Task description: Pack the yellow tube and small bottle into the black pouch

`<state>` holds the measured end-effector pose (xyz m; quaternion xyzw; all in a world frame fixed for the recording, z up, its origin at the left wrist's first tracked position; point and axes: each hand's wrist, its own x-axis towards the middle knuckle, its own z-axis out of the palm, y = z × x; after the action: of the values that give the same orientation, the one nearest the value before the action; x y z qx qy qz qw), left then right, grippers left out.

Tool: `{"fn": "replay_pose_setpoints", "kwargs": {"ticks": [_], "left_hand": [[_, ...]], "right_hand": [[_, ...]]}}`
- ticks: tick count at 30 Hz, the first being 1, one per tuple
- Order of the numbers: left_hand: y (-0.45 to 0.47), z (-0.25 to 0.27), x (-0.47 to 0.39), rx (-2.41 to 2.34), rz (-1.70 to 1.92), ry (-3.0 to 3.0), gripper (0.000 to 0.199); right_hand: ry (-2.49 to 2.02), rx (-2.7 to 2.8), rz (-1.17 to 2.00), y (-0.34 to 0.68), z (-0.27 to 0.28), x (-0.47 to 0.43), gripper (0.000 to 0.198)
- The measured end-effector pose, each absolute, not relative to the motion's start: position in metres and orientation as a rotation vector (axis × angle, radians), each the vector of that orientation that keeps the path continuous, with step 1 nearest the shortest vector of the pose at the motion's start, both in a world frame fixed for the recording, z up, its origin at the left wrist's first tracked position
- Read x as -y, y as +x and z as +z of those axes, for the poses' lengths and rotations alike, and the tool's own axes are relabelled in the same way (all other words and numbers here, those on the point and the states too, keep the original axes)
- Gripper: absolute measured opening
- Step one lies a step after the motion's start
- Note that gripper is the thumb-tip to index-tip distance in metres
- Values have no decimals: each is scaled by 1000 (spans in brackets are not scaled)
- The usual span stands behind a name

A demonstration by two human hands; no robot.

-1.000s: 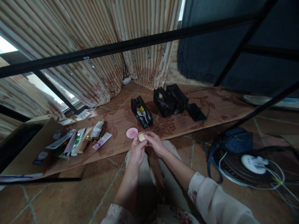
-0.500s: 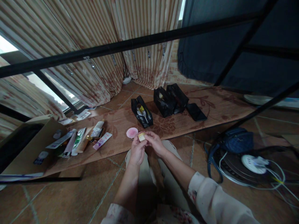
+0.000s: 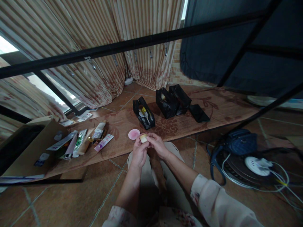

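Both hands are closed on a small pale jar with a yellowish top [image 3: 143, 138], held above my lap. My left hand [image 3: 139, 152] grips it from the left and below, while the fingers of my right hand [image 3: 157, 144] hold its right side. Just beyond the jar, a round pink disc [image 3: 133, 134] lies on the brown patterned cloth [image 3: 119, 143]. An unzipped black pouch [image 3: 144, 114] stands behind it with white and yellow items inside. Farther right are two more black pouches [image 3: 165, 103], [image 3: 180, 98] side by side.
A black phone [image 3: 199, 113] lies right of the pouches. Several tubes [image 3: 80, 142] and bottles sit at the left by a cardboard box [image 3: 30, 157]. Black metal bars [image 3: 132, 44] cross in front. A blue bag [image 3: 241, 142] and a white power strip [image 3: 257, 166] with cables are on the right.
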<state>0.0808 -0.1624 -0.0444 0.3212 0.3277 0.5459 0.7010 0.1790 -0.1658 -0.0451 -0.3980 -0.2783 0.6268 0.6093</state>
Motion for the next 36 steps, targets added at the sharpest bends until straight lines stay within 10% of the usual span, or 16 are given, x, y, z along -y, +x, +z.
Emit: {"fn": "replay_pose_setpoints", "kwargs": {"ticks": [36], "left_hand": [[81, -44, 162, -732, 1200, 708, 40]], "right_hand": [[-923, 647, 1460, 180, -44, 167, 41]]}}
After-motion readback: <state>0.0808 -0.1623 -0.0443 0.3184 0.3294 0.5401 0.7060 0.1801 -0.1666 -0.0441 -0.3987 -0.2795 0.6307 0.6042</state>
